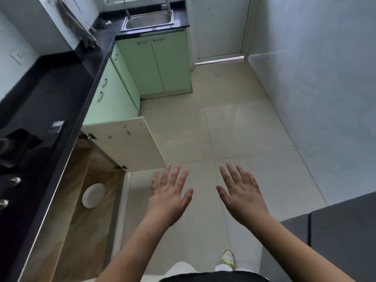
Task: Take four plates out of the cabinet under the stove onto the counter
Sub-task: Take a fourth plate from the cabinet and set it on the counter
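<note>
Both hands hang over the floor (pixel 234 123) with backs up and fingers spread straight, the left hand (pixel 168 197) and right hand (pixel 243 197) side by side and apart, neither grip holding anything. The cabinet door (pixel 130 145) stands open under the counter (pixel 50 110) front edge. White plates (pixel 94 195) lie on the wooden cabinet shelf (pixel 85 231), below the stove (pixel 14 159) knobs (pixel 14 180).

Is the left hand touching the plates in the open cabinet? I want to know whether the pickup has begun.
Apart. The head view shows the left hand spread over bare floor, with the cabinet's edge between it and the plates.
</note>
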`<state>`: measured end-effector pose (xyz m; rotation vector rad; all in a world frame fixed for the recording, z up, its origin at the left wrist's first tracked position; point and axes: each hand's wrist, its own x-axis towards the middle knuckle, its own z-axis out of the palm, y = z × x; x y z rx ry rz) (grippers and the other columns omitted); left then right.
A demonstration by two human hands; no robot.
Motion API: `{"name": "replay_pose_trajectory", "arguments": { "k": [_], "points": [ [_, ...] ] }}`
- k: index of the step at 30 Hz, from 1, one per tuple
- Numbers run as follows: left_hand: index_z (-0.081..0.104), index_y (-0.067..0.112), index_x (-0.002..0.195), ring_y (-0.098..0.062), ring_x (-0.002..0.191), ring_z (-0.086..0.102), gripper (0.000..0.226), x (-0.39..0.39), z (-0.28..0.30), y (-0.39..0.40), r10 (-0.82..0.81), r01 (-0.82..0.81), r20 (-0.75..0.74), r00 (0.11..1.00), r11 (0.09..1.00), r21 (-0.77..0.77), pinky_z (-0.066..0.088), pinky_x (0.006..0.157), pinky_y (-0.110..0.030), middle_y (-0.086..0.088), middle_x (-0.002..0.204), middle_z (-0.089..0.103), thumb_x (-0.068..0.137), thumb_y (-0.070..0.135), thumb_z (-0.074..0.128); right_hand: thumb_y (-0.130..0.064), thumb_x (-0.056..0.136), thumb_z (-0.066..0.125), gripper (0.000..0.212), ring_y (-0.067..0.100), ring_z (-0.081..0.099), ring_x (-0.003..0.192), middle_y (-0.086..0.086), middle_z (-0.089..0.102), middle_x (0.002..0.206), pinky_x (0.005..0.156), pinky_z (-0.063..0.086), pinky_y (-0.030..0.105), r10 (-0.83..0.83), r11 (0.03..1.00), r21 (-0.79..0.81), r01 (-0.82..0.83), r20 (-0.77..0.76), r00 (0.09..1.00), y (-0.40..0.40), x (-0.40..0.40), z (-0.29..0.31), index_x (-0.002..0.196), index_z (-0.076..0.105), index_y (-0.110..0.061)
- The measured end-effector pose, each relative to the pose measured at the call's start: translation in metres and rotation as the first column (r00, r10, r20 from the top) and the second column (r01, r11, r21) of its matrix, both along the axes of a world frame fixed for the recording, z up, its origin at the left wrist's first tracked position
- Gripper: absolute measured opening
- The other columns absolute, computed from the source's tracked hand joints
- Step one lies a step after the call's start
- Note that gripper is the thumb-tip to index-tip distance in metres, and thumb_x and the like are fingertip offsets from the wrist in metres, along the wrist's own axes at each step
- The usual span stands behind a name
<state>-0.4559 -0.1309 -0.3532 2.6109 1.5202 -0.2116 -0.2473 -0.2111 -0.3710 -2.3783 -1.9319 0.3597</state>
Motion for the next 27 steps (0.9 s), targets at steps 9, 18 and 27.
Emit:
{"name": "replay_pose_trajectory", "arguments": {
  "k": [9, 18, 27],
  "points": [
    [-0.030, 0.038, 0.145, -0.015, 0.131, -0.048, 0.065, -0.031, -0.016, 0.043, 0.221, -0.221, 0.017, 0.975, 0.975, -0.002, -0.025, 0.115, -0.041, 0.009, 0.152, -0.041, 0.101, 0.056, 0.014, -0.057, 0.096, 0.004, 0.064, 0.016, -0.011, 0.149, -0.008, -0.012, 0.163, 0.116, -0.010, 0.035, 0.201, 0.979, -0.023, -0.201, -0.025, 0.979, 0.089, -0.014, -0.011, 0.152, -0.015, -0.033],
    [-0.032, 0.037, 0.148, -0.016, 0.142, -0.038, 0.068, -0.092, -0.030, 0.114, 0.437, -0.440, 0.110, 0.893, 0.898, 0.002, -0.028, 0.113, -0.036, 0.006, 0.157, -0.038, 0.089, 0.064, -0.012, -0.056, 0.098, 0.012, 0.062, 0.014, -0.007, 0.149, -0.010, -0.004, 0.163, 0.117, -0.010, 0.034, 0.437, 0.900, -0.004, -0.437, 0.001, 0.900, 0.211, -0.066, -0.002, 0.154, -0.005, -0.035],
    [-0.038, 0.040, 0.142, -0.019, 0.144, -0.035, 0.071, -0.149, -0.041, 0.159, 0.607, -0.609, 0.096, 0.789, 0.793, -0.015, -0.025, 0.113, -0.041, 0.003, 0.159, -0.032, 0.081, 0.072, -0.026, -0.061, 0.091, -0.003, 0.069, 0.014, -0.007, 0.149, -0.009, -0.003, 0.163, 0.118, -0.008, 0.034, 0.605, 0.796, -0.009, -0.605, 0.016, 0.796, 0.312, -0.113, 0.006, 0.154, -0.005, -0.034]
  ]
}}
